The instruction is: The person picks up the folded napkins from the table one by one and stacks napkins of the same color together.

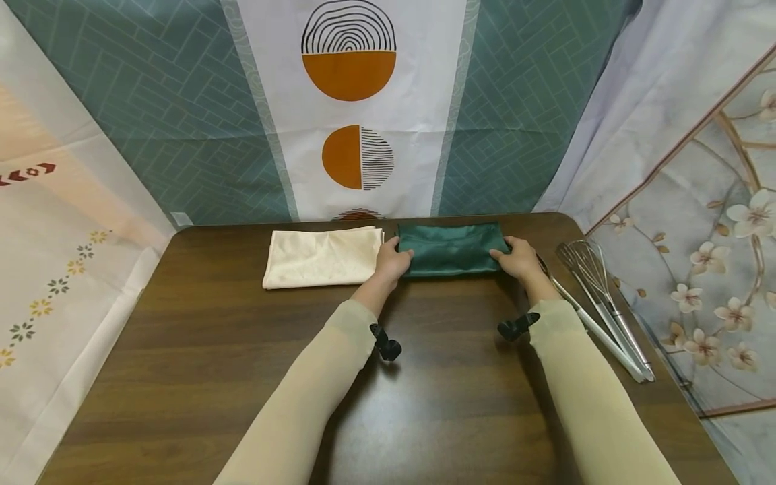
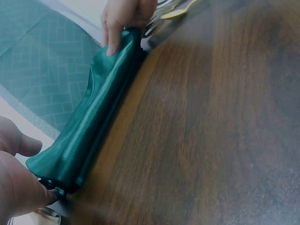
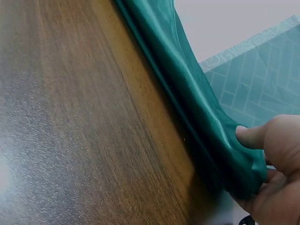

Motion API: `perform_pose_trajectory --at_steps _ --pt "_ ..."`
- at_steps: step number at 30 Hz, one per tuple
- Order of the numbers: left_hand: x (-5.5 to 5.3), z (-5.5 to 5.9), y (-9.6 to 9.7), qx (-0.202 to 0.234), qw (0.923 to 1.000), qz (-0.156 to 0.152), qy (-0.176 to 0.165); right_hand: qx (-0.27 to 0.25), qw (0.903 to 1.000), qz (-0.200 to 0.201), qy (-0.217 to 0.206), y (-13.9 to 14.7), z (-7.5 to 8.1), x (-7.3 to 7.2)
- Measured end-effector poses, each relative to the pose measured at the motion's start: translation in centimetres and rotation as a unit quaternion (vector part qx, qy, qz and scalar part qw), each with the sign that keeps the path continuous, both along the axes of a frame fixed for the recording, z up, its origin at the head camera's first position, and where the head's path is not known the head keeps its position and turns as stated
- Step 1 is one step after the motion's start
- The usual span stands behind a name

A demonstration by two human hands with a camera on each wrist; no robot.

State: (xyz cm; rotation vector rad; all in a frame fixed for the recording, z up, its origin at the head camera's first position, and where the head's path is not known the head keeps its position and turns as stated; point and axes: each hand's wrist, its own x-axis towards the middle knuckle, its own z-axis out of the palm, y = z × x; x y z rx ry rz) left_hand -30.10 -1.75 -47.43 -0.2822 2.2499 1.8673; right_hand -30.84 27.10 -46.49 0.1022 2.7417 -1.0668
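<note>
A folded dark green cloth (image 1: 451, 250), smooth and shiny, is held by its two ends at the far side of the table. At its left end my left hand (image 1: 390, 261) grips the folded layers, thumb above and fingers partly hidden beneath. The right end is pinched by my right hand (image 1: 518, 259), its thumb on top, as the right wrist view shows with the green cloth (image 3: 206, 117) stretching away from it. Just left of my left hand lies a folded cream cloth (image 1: 324, 258), flat on the table.
Along the right side of the brown wooden table (image 1: 448, 404) lie a wire whisk (image 1: 591, 264) and other long-handled utensils (image 1: 609, 340), near my right forearm. A patterned green and white curtain (image 1: 503, 101) hangs behind the back edge. Light fabric hangs on both sides.
</note>
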Motion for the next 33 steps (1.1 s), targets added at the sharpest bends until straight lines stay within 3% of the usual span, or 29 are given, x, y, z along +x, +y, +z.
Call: perform_pose_trajectory --at_steps 10,16,21,25,29,33 --pt "0.0 0.1 -0.2 -0.011 0.9994 -0.033 -0.002 0.025 0.9995 0.006 0.016 -0.4 -0.7 0.5" --pt "-0.2 -0.1 -0.2 -0.001 0.9998 -0.019 0.008 0.027 0.999 0.005 0.034 -0.5 -1.1 0.5" --pt "0.4 0.0 -0.4 -0.031 0.9985 -0.008 0.044 0.022 0.9951 -0.008 0.096 -1.1 -1.2 1.0" --pt "1.2 0.3 -1.3 -0.049 0.9952 -0.017 0.082 0.011 0.9882 -0.001 0.153 -1.6 -0.9 1.7" --pt "2.3 0.6 -2.9 -0.091 0.9825 -0.034 0.159 0.003 0.9835 0.013 0.18 -2.2 -0.4 2.9" --pt "3.9 0.7 -4.9 -0.215 0.9486 -0.044 0.228 0.016 0.9794 0.026 0.2 -2.8 -0.1 4.6"
